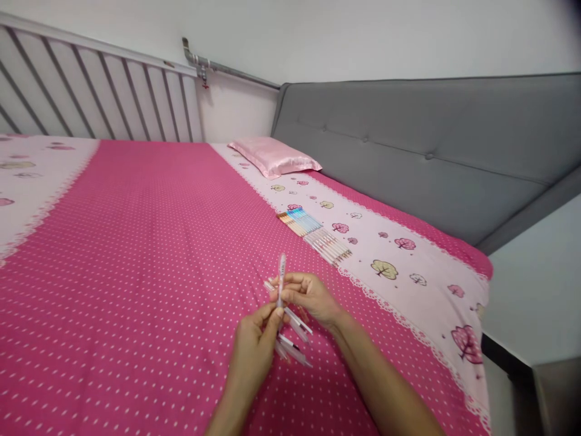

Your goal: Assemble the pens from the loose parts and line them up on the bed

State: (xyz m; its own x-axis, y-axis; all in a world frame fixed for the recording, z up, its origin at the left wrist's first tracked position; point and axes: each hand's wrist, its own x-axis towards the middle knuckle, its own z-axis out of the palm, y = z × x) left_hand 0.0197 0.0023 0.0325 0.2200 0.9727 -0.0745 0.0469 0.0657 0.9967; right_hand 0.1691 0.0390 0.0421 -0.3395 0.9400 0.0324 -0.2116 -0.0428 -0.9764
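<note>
Looking at our hands, we see that 1 clear pen (282, 274) stands between them, above the pink bedsheet (158, 254); our left hand (256, 337) has its thumb and finger closed on the lower end; our right hand (314, 298) pinches it a little higher, with no gap that we can see; the upper part comes out free above both grips.

The neat rows of pens (313, 237) lie ahead of the grip and to the right, well apart from it; the right hand is the nearer to them; their long axes seem to slant from far left to near right.

The held pen points its free end away from us, its long axis almost upright in our view; loose pens (298, 329) lie below the hands, partly hidden, most of them slanting toward near right.
</note>
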